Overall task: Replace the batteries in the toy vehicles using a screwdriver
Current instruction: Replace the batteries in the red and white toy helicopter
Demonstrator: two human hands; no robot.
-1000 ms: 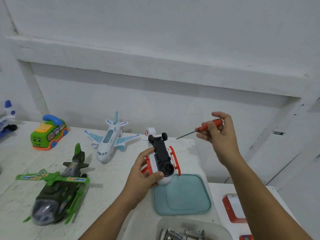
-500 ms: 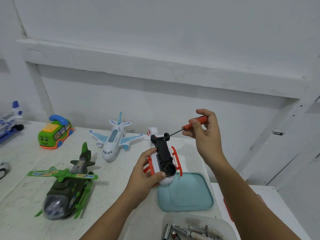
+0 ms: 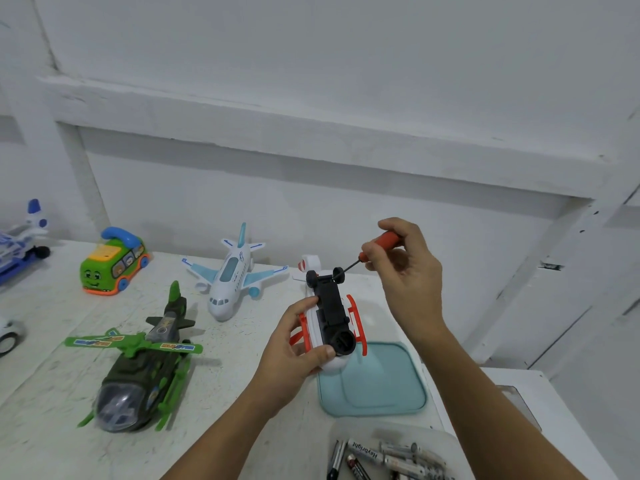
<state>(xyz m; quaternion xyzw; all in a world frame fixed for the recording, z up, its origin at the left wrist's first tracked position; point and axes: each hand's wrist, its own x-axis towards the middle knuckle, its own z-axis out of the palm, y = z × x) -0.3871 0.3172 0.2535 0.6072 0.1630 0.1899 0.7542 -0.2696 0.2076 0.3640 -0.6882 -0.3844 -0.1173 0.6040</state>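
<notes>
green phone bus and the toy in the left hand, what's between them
The white and blue toy plane stands between them, seen in the head view.

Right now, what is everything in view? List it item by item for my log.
white-and-orange helicopter: one, white body, orange skids, black underside; held belly-up over the tray
screwdriver: one, orange handle; tip at the held toy's rear wheels
green helicopter: one, dark and bright green; table, near left
airplane: one, white and light blue; table, behind it
bus: one, green with blue handset; far left
blue-and-white toy: one; cut off at left edge
white toy: one; mostly out of frame, left edge
tray: one, teal; table, right
tub: one, translucent; bottom edge
batteries: several, mixed colours; in the tub
table: one, white
left hand: one; grips the white-and-orange helicopter
right hand: one; pinches the screwdriver handle
</notes>
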